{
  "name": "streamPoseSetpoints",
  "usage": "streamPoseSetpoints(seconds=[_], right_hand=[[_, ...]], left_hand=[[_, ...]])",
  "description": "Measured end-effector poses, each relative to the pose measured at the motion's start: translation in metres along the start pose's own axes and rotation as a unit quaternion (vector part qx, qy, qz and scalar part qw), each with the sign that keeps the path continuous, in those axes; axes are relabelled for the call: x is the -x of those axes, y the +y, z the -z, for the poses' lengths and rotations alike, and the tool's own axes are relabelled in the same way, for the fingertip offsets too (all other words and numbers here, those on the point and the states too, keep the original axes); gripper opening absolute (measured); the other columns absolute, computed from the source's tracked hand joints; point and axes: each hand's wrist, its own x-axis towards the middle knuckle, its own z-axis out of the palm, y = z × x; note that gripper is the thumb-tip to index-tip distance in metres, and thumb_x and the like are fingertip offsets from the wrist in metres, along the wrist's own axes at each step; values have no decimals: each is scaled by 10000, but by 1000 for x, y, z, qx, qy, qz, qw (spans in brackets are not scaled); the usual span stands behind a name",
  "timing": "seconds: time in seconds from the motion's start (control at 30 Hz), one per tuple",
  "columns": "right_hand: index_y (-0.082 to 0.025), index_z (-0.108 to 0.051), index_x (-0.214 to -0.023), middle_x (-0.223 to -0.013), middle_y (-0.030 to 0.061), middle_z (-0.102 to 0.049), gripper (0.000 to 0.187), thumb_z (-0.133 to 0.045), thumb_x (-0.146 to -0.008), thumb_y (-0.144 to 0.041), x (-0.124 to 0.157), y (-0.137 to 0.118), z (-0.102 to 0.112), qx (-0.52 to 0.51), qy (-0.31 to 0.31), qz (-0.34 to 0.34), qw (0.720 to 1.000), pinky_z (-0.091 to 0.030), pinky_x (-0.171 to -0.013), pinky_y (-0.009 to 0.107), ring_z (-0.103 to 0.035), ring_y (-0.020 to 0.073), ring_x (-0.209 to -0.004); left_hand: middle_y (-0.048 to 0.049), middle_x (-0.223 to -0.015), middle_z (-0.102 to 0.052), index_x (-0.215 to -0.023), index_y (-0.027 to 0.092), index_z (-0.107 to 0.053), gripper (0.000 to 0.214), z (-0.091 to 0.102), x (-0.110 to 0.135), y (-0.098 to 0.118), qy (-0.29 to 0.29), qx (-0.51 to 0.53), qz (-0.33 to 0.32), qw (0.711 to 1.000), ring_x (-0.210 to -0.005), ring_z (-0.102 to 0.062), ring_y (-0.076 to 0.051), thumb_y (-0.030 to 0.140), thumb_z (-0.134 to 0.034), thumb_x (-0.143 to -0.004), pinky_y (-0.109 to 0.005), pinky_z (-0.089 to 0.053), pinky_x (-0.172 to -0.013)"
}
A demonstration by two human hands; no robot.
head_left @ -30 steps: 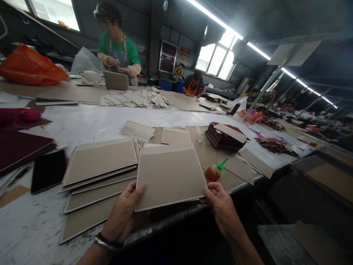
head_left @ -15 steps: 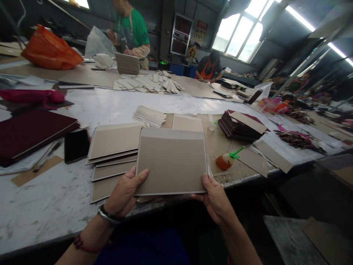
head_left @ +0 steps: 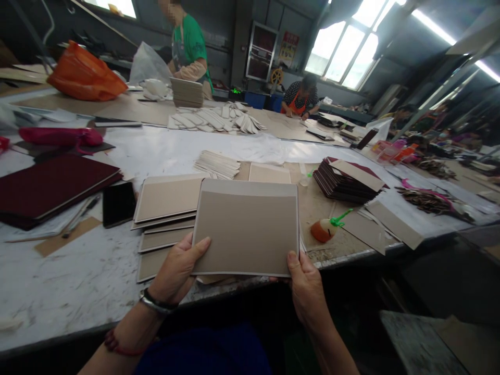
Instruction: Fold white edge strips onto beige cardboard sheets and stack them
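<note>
A flat beige panel (head_left: 247,232) with a paler strip along its top and a thin dark edge is held up in front of me. My left hand (head_left: 177,268) grips its lower left corner, thumb on the face and fingers behind. At the lower right corner my right hand (head_left: 307,278) pinches it the same way, its thumb near the edge. Just left of the panel lies a fanned stack of similar beige panels (head_left: 167,200), partly covered by it. Right of it sits a squat bottle (head_left: 323,230) with orange-brown contents and a green top.
Dark red panels (head_left: 344,179) are stacked at right, near loose beige boards (head_left: 394,224). Pale strips (head_left: 217,164) lie behind my panel. A phone (head_left: 119,204) and a maroon folder (head_left: 58,187) rest at left. Two co-workers stand across the table; its front edge (head_left: 97,329) runs below my hands.
My view has turned slightly left, so the table things appear shifted right. My right hand's fingers have closed in nearer the panel's edge. Both hands still hold the panel.
</note>
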Motion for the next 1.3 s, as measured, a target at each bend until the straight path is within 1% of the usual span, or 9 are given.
streamPoseSetpoints(seconds=[0.1,0.23,0.33,0.63,0.77,0.93,1.13,1.2,1.3], right_hand=[[-189,-549,-1114,-926,61,-646,456,-525,-753,-466,2,6,0,2,5,-2,1000,-504,-685,310,-583,214,-839],[-220,-464,-1212,-1003,57,-624,530,-546,-747,-460,1,10,0,-67,-37,-65,995,-515,-617,300,-588,205,-799],[-239,-427,-1242,-1034,45,-612,573,-575,-730,-453,0,11,-1,-101,-42,-87,990,-519,-591,291,-589,195,-781],[-208,-496,-1127,-1022,44,-614,486,-594,-721,-457,0,15,-11,-146,-36,-114,982,-504,-547,260,-581,187,-788],[-200,-517,-1069,-1008,48,-617,401,-552,-757,-450,-2,6,-26,-178,-49,-85,979,-494,-547,252,-574,184,-811],[-222,-510,-1072,-996,32,-623,367,-523,-782,-447,5,4,-50,-187,-72,-70,977,-483,-559,237,-576,165,-797],[-209,-543,-1046,-1022,43,-618,357,-502,-793,-457,16,7,-66,-141,-133,-70,979,-473,-707,260,-564,177,-894],[-189,-563,-1021,-969,41,-633,351,-529,-781,-442,9,0,-64,-109,-148,-48,982,-457,-755,272,-562,176,-884],[-170,-585,-951,-834,25,-650,357,-565,-747,-463,-12,-19,-61,-122,-123,-45,984,-468,-703,270,-576,161,-767]], left_hand=[[-81,-969,-652,-1098,136,-502,464,2,1,-1,-5,2,-11,1000,-863,-612,-218,276,-666,-688,-317,-517,-762],[-95,-943,-655,-1058,113,-513,424,3,1,-2,-11,4,-19,1000,-833,-618,-219,288,-656,-699,-307,-521,-722],[-104,-933,-656,-1042,98,-517,413,4,2,-2,-10,7,-22,1000,-810,-622,-212,286,-655,-702,-273,-519,-683],[-125,-898,-661,-1025,77,-537,352,6,3,2,29,24,-10,999,-781,-629,-218,234,-636,-727,-258,-534,-648],[-109,-1057,-616,-1114,137,-512,349,6,9,4,51,129,-34,990,-937,-590,-219,167,-576,-772,-279,-536,-737],[-84,-1145,-572,-1160,193,-490,378,0,21,-7,93,252,-36,963,-1054,-529,-230,79,-498,-800,-367,-497,-865],[-66,-1166,-559,-1227,262,-410,578,-10,26,-20,120,211,-28,970,-1041,-536,-251,56,-606,-724,-403,-498,-868],[-61,-1146,-573,-1223,268,-411,584,-6,27,-20,129,198,-24,971,-1031,-543,-251,49,-607,-719,-413,-507,-851],[-53,-1106,-597,-1224,273,-407,600,0,31,-20,124,185,-13,975,-1009,-558,-240,37,-609,-711,-405,-518,-831]])
